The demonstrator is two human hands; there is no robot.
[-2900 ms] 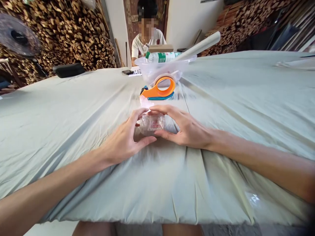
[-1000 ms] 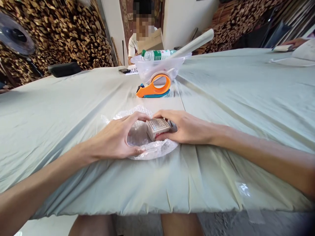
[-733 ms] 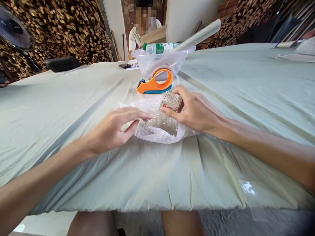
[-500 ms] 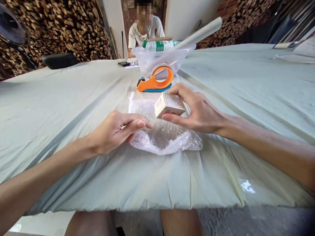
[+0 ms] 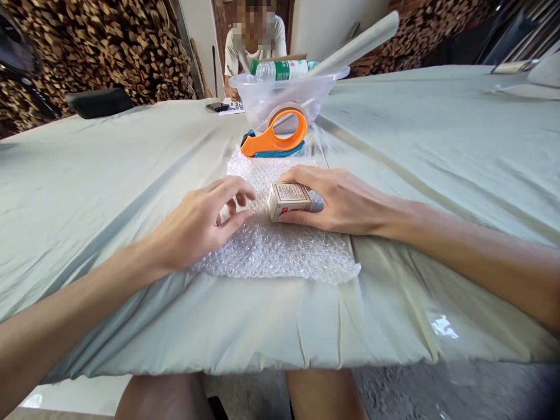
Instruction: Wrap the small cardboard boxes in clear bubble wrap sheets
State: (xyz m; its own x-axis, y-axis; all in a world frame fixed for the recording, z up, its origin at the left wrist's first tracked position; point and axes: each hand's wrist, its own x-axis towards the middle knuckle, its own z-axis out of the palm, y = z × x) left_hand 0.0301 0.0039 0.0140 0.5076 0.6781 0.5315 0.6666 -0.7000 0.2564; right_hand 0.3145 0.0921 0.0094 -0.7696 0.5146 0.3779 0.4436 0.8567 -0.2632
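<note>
a pale sage-green cloth (image 5: 109, 192) is covering the table. the clear bubble wrap (image 5: 280, 251) is showing a pattern of small round blisters. the small box (image 5: 289, 199) is looking beige with red and blue print. the tape dispenser (image 5: 273, 137) is showing orange over a blue edge. the bowl (image 5: 286, 96) is looking clear, the bottle (image 5: 282, 69) in it wearing a green label and cap.

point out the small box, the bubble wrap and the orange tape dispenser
small box (image 5: 289, 198), head view, its printed top face
bubble wrap (image 5: 280, 254), head view, bare near part
orange tape dispenser (image 5: 273, 141), head view, its handle
</note>
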